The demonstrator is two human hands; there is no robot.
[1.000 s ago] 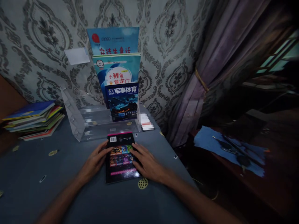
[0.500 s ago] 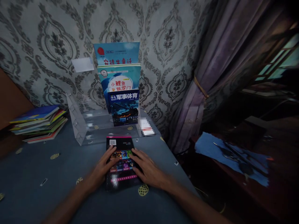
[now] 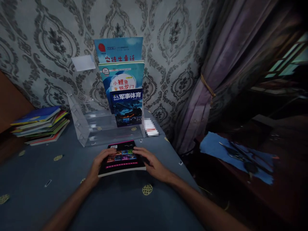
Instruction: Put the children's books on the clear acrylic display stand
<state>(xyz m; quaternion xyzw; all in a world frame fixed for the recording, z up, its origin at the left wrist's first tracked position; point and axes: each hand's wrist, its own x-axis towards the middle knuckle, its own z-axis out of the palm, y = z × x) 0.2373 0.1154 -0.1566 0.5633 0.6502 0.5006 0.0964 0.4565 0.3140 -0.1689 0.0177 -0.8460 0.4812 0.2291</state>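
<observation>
A black book (image 3: 121,162) with small colored pictures, a barcode and pink bands is tilted, its near edge raised toward me and its pages showing white. Around its left side is my left hand (image 3: 99,162), fingers over the cover. My right hand (image 3: 151,162) grips the opposite side the same way; both thumbs are mostly hidden. Just behind stands a clear tiered book stand (image 3: 80,126). On its right half, three books face me: a dark blue one (image 3: 127,110) in front, a teal one (image 3: 121,75) in the middle and a light blue one (image 3: 117,48) at the back.
A stack of books (image 3: 45,123) lies on the left of the blue patterned tablecloth (image 3: 72,192). A blurred-out white item (image 3: 150,127) sits right of the stand. Beyond the table's right edge, tools rest on a blue cloth (image 3: 211,144). A tied curtain (image 3: 192,118) hangs behind.
The black book has gone from lying flat under my spread fingers to being held at both sides, its near edge lifted. The view has shifted slightly.
</observation>
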